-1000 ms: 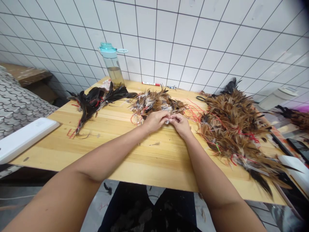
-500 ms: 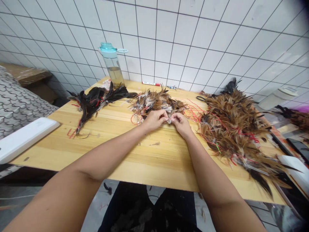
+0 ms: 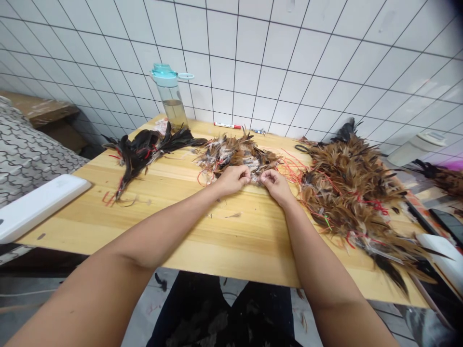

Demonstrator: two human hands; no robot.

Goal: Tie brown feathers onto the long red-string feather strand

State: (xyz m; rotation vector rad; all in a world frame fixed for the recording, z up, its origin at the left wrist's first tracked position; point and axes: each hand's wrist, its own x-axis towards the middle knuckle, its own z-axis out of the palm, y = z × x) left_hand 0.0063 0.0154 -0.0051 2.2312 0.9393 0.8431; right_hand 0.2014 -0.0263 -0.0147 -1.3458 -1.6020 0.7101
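A loose pile of brown, black and pale feathers (image 3: 231, 150) lies in the middle of the wooden table. At its near edge is my left hand (image 3: 234, 180), its fingers curled into a pinch. Just to the right, my right hand (image 3: 275, 185) pinches too, thumb against fingertips. Pale fluffy quill ends show in the small gap between the two hands. Whatever is between the fingertips is too small to make out. Thin red strings (image 3: 290, 166) trail from the pile toward the right, past my right hand.
Black feather bundles (image 3: 139, 149) tied with red lie at the left, before a water bottle (image 3: 173, 101). A large heap of brown feathers (image 3: 352, 178) covers the right side. A red marker (image 3: 227, 126) lies by the tiled wall. A white device (image 3: 47, 205) sits at the left edge.
My hands have drawn slightly apart, with the right hand shifting a little to the right. Both stay at the near edge of the feather pile.
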